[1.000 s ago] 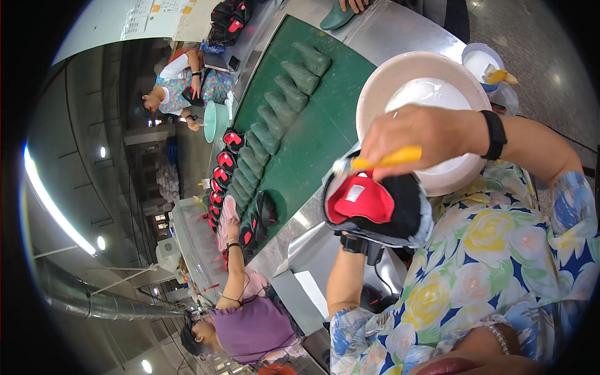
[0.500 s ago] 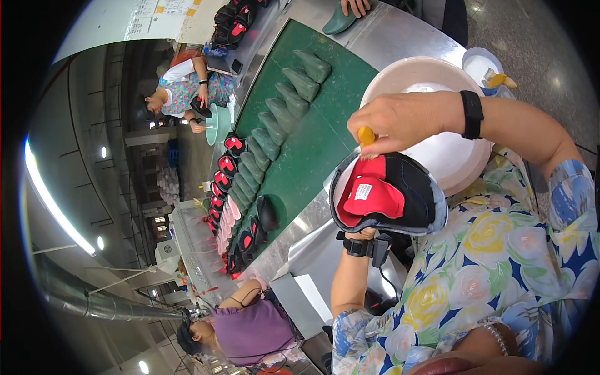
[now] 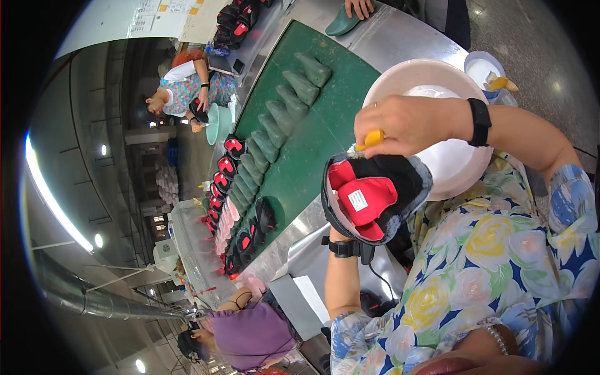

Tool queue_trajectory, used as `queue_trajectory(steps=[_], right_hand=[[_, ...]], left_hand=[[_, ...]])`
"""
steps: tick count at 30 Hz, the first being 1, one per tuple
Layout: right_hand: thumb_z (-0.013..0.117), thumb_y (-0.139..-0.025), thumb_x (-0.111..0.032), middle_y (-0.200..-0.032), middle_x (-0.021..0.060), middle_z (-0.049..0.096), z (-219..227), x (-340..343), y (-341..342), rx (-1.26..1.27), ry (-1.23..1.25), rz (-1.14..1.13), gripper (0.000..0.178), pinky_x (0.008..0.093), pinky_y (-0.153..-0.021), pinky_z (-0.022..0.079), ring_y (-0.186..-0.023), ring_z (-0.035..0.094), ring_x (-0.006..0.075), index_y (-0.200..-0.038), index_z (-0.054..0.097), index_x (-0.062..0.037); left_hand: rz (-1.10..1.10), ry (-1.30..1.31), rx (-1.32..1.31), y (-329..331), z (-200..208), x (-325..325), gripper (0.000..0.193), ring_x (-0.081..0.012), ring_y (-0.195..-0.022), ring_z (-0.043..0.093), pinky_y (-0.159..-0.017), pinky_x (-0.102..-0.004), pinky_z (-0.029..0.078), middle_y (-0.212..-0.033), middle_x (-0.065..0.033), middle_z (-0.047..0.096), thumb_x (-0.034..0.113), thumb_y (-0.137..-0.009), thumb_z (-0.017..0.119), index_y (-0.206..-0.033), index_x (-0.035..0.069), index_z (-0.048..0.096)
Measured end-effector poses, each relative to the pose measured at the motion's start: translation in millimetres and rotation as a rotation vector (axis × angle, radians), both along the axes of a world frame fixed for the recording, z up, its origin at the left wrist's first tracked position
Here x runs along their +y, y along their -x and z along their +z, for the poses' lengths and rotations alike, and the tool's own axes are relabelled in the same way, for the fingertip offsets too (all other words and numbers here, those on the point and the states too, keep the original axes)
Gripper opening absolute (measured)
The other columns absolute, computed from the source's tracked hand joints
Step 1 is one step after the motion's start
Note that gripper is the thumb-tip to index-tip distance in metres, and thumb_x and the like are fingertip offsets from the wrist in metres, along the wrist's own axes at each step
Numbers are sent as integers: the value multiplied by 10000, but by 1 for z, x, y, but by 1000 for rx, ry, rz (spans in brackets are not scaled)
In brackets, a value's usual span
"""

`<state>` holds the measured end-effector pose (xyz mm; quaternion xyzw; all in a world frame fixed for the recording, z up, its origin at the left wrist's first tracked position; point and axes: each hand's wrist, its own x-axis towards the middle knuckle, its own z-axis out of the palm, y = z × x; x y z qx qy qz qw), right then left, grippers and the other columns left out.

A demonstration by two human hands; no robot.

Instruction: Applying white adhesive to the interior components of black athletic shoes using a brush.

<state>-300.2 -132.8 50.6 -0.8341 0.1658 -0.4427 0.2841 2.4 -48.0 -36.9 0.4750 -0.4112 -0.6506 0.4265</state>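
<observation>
My left hand (image 3: 341, 235) holds up a black shoe upper (image 3: 406, 181) from underneath; its fingers are hidden behind the upper. The upper's open side faces me, showing a red lining piece (image 3: 369, 197) with a white label. Pinched in my right hand (image 3: 400, 125) is a brush with a yellow handle (image 3: 374, 139). Its bristles sit at the upper's far edge; I cannot tell whether they touch it. Just beyond my right hand is a pale pink basin (image 3: 390, 78) holding white liquid.
On the green belt (image 3: 325, 134) stand rows of green shoe lasts (image 3: 275, 128) and black-and-red uppers (image 3: 234, 147). A small tub (image 3: 481, 65) with another yellow-handled brush is beyond the basin. Co-workers sit at the far left (image 3: 187, 94) and near left (image 3: 250, 331); another person's hand (image 3: 359, 7) rests on a green last.
The upper has tilted and shifted slightly left and down in my left hand. My right hand has moved a little right, turning the brush handle from pointing toward me to lying sideways.
</observation>
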Motion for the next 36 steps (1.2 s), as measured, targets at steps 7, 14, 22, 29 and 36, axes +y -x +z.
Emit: queue_trajectory(steps=[7,14,22,29,36], right_hand=[[726,-852,-157,-885,99,646,0,10,20,247,-106,5,173,371,-720,503,-791,632,294,-946,637,-42],[751,-839,-138,-883,104,651,0,-3,-2,-22,125,-24,195,355,-718,509,-802,643,284,-946,616,-47],[722,-849,-181,-794,103,644,0,20,13,88,-227,-261,204,322,-667,475,-713,627,250,-901,586,-38],[731,-858,-133,-816,100,656,-2,35,-1,-92,-220,-108,179,308,-692,486,-749,649,205,-919,597,-33],[663,-865,-42,-913,60,590,-13,24,32,16,-521,-245,138,267,-788,476,-868,603,152,-967,570,-48]], left_hand=[[77,25,-19,-14,5,-2,648,-249,-1265,503,-1061,-374,395,-1390,-137,514,275,-878,689,-1409,8,430],[116,34,-53,-16,5,0,656,-245,-1262,504,-1056,-366,396,-1386,-138,516,262,-869,707,-1405,2,434],[344,91,-158,-46,3,-6,664,-240,-1259,506,-1052,-357,397,-1381,-140,518,247,-858,727,-1400,-6,437],[558,364,-526,-96,-21,-12,673,-235,-1256,507,-1048,-349,399,-1377,-141,520,234,-848,745,-1396,-12,441],[737,88,40,-208,-43,-22,460,-223,-1123,597,-961,-357,517,-1263,-112,574,2,-956,523,-1377,137,399]])
